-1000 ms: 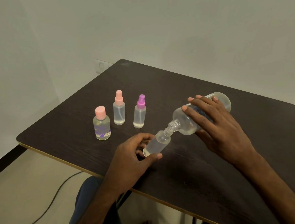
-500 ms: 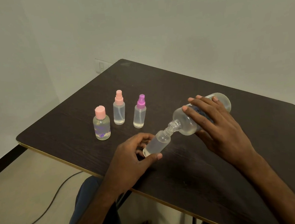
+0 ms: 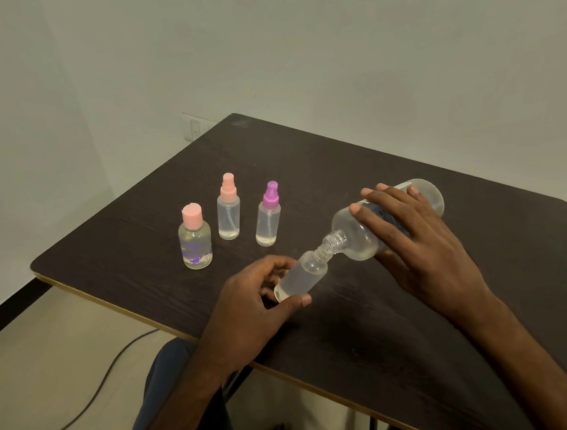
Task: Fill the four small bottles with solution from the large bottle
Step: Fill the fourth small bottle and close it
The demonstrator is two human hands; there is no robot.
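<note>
Right hand grasps the large bottle, tipped down-left, mouth at the neck of the uncapped small bottle. Left hand grips that tilted bottle near the table edge; liquid inside, level unclear. Three capped bottles stand far left: pink-capped bottle, pink sprayer, purple sprayer.

Large bottle: gripped by right hand, tipped, neck meeting open small bottle
Small bottle: pinched, tilted, by left hand
Capped bottles: grouped beyond left hand
</note>
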